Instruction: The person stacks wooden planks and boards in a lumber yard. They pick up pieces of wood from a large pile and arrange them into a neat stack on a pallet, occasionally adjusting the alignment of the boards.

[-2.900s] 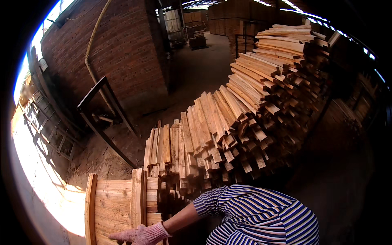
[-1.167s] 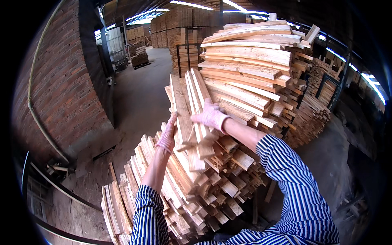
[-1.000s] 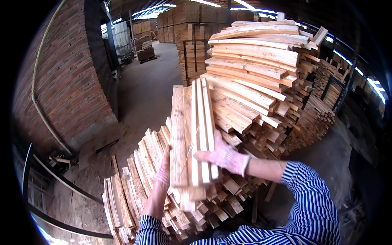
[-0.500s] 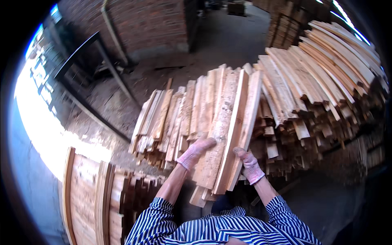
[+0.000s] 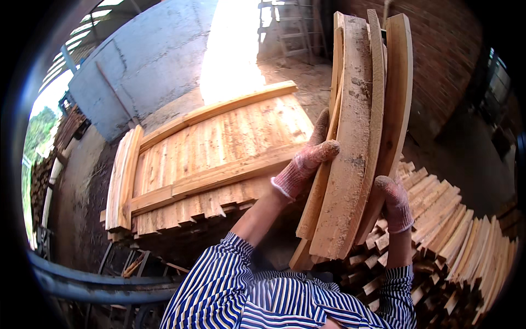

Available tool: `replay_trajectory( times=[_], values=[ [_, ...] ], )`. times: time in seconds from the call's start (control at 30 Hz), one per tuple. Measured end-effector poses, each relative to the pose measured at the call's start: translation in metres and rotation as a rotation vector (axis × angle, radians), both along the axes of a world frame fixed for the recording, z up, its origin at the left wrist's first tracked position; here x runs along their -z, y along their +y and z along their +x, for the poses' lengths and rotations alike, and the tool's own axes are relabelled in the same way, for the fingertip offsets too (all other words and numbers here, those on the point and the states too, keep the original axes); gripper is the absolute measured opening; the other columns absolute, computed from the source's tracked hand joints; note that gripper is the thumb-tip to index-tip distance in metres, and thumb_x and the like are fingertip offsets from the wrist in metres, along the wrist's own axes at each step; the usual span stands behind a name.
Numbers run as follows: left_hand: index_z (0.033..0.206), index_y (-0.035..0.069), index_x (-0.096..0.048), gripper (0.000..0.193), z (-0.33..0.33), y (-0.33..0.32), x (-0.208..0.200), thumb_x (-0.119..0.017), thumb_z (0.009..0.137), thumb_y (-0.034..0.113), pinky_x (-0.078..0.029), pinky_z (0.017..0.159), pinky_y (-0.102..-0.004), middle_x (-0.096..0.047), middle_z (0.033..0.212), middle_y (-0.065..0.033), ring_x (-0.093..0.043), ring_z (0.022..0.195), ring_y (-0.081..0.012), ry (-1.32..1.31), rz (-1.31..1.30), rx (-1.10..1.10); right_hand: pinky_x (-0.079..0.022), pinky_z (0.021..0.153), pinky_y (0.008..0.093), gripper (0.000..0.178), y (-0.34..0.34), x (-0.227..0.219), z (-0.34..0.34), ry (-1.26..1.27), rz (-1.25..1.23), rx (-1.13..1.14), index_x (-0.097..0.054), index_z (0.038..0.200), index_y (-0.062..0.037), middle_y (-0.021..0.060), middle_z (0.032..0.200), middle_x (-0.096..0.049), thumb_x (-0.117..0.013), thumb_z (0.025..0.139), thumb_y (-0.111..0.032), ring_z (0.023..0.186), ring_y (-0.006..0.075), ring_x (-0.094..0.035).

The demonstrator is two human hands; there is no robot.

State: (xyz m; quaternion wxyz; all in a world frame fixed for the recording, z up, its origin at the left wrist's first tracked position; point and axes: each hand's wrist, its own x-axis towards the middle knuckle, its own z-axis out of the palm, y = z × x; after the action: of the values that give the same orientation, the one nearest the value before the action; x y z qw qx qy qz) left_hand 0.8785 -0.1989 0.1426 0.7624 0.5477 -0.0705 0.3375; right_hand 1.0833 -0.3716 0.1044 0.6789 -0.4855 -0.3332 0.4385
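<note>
Between my two gloved hands I carry a bundle of rough wooden boards [image 5: 353, 131], held nearly upright in front of my chest. My left hand [image 5: 307, 162] is closed on the bundle's left side, its thumb laid over the front board. On the right side my right hand [image 5: 394, 203] grips the outer board, fingers hidden behind it. To the left lies a neat stack of boards [image 5: 219, 148], its top layer packed side by side, with crosswise boards [image 5: 230, 178] on top. A smaller group of boards [image 5: 125, 178] rests at the stack's left end.
A large pile of loose boards [image 5: 460, 230] spreads at the lower right. A blue metal rail [image 5: 104, 285] runs along the lower left. Behind the stack stand a grey wall [image 5: 148, 60] and a ladder-like frame [image 5: 290, 27]; a brick wall [image 5: 444, 71] rises at the right.
My view has swung left, from the loose pile toward the neat stack. The bundle has come up off the pile and is raised between my hands.
</note>
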Motion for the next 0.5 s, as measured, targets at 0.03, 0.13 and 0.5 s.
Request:
replay_trajectory(
  times=[0.03,0.13,0.5],
  values=[
    [0.164,0.017,0.006,0.106,-0.020,0.025,0.000,-0.062,0.094,0.056,-0.039,0.119,-0.0409,-0.022,0.165,-0.0208,-0.038,0.147,-0.0277,0.120,0.132,-0.194,-0.055,0.088,0.0350,0.064,0.030,-0.021,-0.020,0.008,0.015,-0.082,-0.052,0.138,-0.0030,0.0078,0.109,-0.069,-0.079,0.084,-0.027,0.097,0.0191,-0.067],
    [0.164,0.016,-0.009,0.097,-0.082,0.053,-0.024,-0.073,0.094,0.032,-0.038,0.121,-0.0387,-0.029,0.163,-0.0197,-0.037,0.147,-0.0293,0.225,0.027,-0.520,-0.055,0.091,0.0351,0.060,0.110,-0.056,-0.068,0.041,0.102,-0.369,-0.054,0.137,-0.0013,0.0104,0.119,-0.067,-0.076,0.088,-0.030,0.103,0.0203,-0.067],
    [0.161,-0.002,-0.006,0.122,-0.250,0.179,-0.011,-0.082,0.082,0.053,-0.036,0.120,-0.0425,-0.031,0.161,-0.0253,-0.033,0.149,-0.0369,1.351,0.019,-1.021,-0.034,0.119,0.0441,0.108,0.303,-0.014,-0.222,-0.905,-0.192,-0.396,-0.017,0.158,0.0074,0.0318,0.153,-0.040,-0.069,0.088,-0.057,0.145,0.0384,-0.040]
  ],
)
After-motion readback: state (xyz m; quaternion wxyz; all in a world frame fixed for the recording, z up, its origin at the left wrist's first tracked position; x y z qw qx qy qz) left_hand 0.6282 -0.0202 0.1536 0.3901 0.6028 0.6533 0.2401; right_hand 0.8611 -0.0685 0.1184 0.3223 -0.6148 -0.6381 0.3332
